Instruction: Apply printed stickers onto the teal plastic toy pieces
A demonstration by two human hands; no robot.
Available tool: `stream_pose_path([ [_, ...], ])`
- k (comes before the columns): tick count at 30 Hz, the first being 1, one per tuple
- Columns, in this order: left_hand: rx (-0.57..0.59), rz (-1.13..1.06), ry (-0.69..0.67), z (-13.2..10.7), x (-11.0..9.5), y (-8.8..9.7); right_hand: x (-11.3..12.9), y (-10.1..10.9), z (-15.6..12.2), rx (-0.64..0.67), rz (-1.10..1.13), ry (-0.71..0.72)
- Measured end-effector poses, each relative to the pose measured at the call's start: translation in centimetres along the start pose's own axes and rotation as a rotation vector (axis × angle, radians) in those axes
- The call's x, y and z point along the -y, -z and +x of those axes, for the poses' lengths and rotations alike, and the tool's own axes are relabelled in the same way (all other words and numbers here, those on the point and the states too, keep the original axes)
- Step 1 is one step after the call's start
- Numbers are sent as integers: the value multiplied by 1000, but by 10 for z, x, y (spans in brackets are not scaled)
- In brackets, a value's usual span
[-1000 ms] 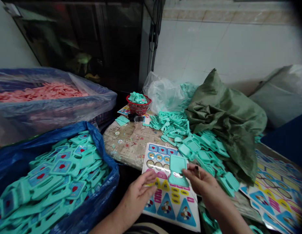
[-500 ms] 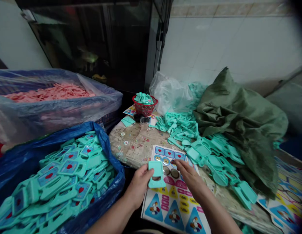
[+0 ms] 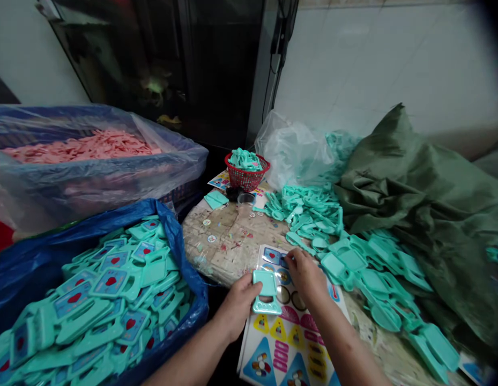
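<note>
My left hand [image 3: 239, 305] is closed on a teal plastic toy piece [image 3: 265, 284], a small square panel with a cut-out handle, held above the sticker sheet [image 3: 268, 335]. No sticker shows on its panel. At the top row of the sheet, my right hand [image 3: 307, 276] pinches a blue sticker [image 3: 283, 259] beside a blue heart sticker [image 3: 272, 254]. Fingers partly cover it, so how far it is lifted is hidden. To the left, a blue-lined bin [image 3: 174, 236] holds many teal pieces [image 3: 112, 284] with heart stickers on them.
Loose teal pieces [image 3: 349, 257] are heaped on the worn table [image 3: 228, 252] at right, beside a green cloth sack [image 3: 425, 177]. A red basket [image 3: 246, 179] of teal parts stands at the back. A plastic-lined crate [image 3: 164, 171] of pink parts [image 3: 88, 146] sits far left.
My right hand has moved up to the top row of the sheet, its fingertips now at a blue sticker. My left hand still holds the teal piece. The view has shifted slightly.
</note>
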State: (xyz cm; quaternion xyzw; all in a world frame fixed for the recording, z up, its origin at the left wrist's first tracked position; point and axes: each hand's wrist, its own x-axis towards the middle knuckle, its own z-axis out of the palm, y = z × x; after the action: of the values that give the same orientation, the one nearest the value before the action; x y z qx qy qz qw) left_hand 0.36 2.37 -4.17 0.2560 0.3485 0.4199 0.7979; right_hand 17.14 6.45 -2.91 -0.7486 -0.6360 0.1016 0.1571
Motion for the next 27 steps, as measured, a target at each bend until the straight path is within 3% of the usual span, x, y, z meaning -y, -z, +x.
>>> stream_pose_path([
  [6, 4, 17, 9, 2, 4, 6, 0, -4, -5, 45, -13, -14],
  [13, 12, 34, 10, 3, 4, 6, -11, -12, -3, 79, 125, -41],
  [18, 4, 50, 13, 3, 2, 4, -7, -12, -1, 53, 230, -138],
  [22, -11, 63, 17, 1, -1, 1, -4, -11, 4, 46, 398, -211],
  [27, -32, 70, 23, -1, -6, -2, -5, 3, 11, 139, 790, -233],
])
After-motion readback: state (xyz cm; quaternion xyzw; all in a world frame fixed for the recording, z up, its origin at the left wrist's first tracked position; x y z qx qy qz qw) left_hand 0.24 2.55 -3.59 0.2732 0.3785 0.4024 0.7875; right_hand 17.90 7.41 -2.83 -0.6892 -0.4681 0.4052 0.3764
